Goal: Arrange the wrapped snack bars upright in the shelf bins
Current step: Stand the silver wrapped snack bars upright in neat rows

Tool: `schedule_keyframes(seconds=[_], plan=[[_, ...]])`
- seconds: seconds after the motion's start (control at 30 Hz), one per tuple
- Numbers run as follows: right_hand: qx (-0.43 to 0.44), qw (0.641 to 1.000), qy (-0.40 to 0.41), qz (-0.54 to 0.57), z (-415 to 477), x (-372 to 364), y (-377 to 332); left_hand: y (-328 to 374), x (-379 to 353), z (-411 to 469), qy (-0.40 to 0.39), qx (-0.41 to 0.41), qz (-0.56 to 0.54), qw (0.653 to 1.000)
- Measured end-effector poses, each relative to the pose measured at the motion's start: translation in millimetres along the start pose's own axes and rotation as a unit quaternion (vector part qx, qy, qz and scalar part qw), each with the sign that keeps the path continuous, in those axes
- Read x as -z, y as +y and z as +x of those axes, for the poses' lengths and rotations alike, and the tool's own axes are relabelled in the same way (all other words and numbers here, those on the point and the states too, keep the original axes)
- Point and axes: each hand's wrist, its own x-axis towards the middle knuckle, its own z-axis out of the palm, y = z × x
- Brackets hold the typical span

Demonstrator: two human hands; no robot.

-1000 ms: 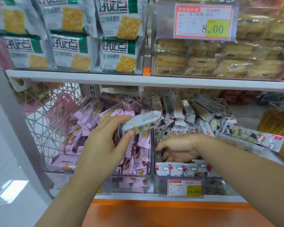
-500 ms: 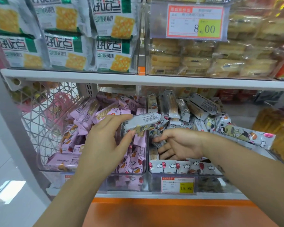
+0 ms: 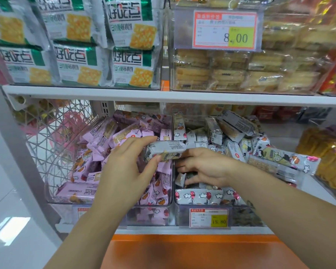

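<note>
My left hand [image 3: 128, 169] pinches a grey wrapped snack bar [image 3: 166, 149] held level above the divider between two clear shelf bins. The left bin [image 3: 109, 202] holds a jumble of pink wrapped bars [image 3: 105, 136]. The right bin [image 3: 241, 207] holds grey wrapped bars [image 3: 231, 131], several leaning at the back and a row standing upright [image 3: 200, 197] along the front wall. My right hand [image 3: 206, 166] reaches palm down into the front of the right bin, fingers spread among the bars there; what its fingertips touch is hidden.
A long grey multipack [image 3: 285, 158] lies across the right bin's right edge. A price tag [image 3: 209, 218] hangs on the bin front. The upper shelf [image 3: 163, 95] carries cracker packs [image 3: 76, 63] and a bin of biscuits [image 3: 231, 72]. A wire basket [image 3: 52, 129] stands left.
My left hand has carried the grey bar slightly right, over the divider. My right hand has slid forward and left inside the right bin, its fingers now just under the held bar.
</note>
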Motion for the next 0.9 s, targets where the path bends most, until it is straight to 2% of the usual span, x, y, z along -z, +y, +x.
schedule_keyframes(seconds=[0.07,0.13,0.3,0.4,0.47,0.6,0.7,0.9], plan=[[0.024,0.998,0.009,-0.053,1,1,2,0,1,0,-0.001,0.002,-0.005,1.0],[0.069,0.983,0.032,-0.165,1,4,5,0,2,-1,0.001,0.004,-0.011,1.0],[0.134,0.905,0.088,-0.394,9,5,6,0,2,0,0.005,0.004,-0.007,1.0],[0.156,0.853,0.097,-0.488,11,6,9,-1,2,0,0.004,0.006,-0.006,1.0],[0.176,0.837,0.082,-0.511,7,6,8,1,2,0,0.004,0.003,-0.006,1.0],[0.196,0.87,0.12,-0.436,-9,17,5,9,1,2,-0.006,0.023,-0.03,0.999],[0.176,0.894,0.145,-0.384,-20,31,5,16,-3,2,-0.018,0.04,-0.06,0.997],[0.167,0.913,0.175,-0.328,-36,38,12,27,-14,3,-0.038,0.05,-0.07,0.996]])
